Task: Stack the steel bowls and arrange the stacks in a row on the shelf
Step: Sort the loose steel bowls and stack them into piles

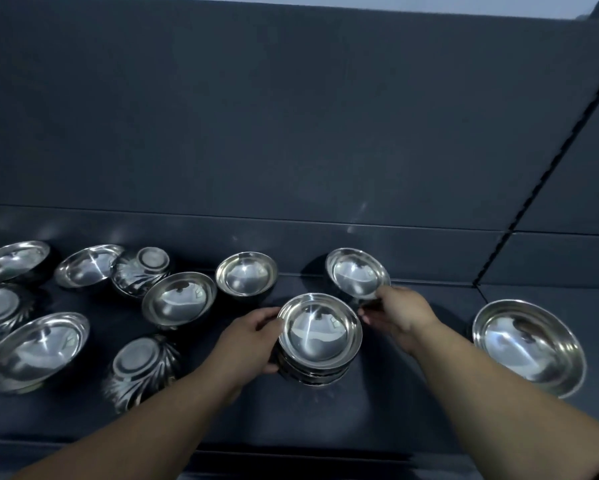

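the stack of nested steel bowls stands on the dark shelf, near its middle. the left hand cups the stack's left side, fingers curled around the wall. the right hand pinches the near rim of a single bowl, tilted, just behind and right of the stack. steel is likely stiff, light and slippery; grip at the rim. other bowls lie scattered to the left, some upside down

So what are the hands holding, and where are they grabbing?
The left hand grips the left side of the stack of round steel bowls. The right hand pinches the near rim of a single tilted shiny steel bowl.
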Action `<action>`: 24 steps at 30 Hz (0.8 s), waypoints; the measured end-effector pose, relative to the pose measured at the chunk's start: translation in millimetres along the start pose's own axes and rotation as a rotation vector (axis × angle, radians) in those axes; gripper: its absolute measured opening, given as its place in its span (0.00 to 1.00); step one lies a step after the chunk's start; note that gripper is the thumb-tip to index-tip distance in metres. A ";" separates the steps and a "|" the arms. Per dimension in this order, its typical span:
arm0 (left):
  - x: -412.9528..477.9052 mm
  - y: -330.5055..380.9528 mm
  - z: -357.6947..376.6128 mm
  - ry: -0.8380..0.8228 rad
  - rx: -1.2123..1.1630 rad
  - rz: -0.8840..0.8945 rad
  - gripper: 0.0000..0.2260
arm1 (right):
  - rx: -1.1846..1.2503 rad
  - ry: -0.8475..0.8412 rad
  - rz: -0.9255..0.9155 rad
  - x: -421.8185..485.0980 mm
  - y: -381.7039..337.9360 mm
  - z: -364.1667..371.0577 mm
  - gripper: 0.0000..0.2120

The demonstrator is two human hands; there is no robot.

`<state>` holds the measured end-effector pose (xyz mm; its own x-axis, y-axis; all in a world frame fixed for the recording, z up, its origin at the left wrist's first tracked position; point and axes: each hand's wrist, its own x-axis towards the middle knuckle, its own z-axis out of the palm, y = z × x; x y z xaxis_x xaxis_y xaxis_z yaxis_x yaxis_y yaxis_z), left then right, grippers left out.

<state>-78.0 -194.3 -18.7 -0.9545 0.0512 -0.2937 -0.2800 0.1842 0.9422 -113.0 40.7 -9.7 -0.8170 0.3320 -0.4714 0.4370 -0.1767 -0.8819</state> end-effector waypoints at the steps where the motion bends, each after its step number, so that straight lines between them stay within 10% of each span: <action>1: 0.2 -0.1 2.5 -0.010 -0.003 -0.006 0.09 | 0.023 0.000 -0.029 -4.7 -5.8 -4.3 0.11; 24: -13.8 13.6 57.2 -0.145 -0.102 -0.027 0.16 | -0.290 0.012 -0.191 -85.8 -1.7 -39.3 0.09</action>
<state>-62.8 -136.3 -11.1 -0.9238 0.1905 -0.3321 -0.3211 0.0870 0.9430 -28.8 48.9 32.3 -0.8909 0.3444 -0.2961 0.3665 0.1599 -0.9166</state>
